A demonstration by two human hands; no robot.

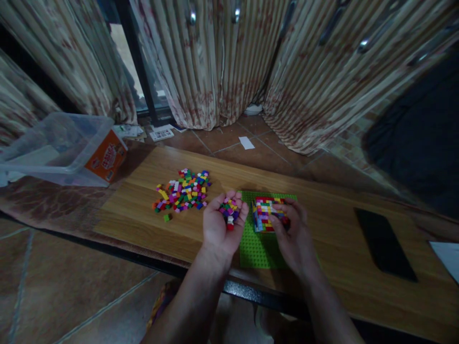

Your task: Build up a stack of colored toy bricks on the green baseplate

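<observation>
My left hand is turned palm up, its fingers curled into a cup around a small heap of toy bricks in pink, purple, yellow, green, white and red. Just to its right, a block built from multicoloured bricks stands on a green studded baseplate. My right hand reaches over the right side of that block, thumb and forefinger drawn together at its top. Whatever lies between those fingertips is too small to make out. The hand hides the block's right part.
Loose bricks are spread over the wooden table, with one green brick apart. A clear plastic bin with an orange label stands at the left. On the right lie a black flat object and white paper. Curtains hang behind.
</observation>
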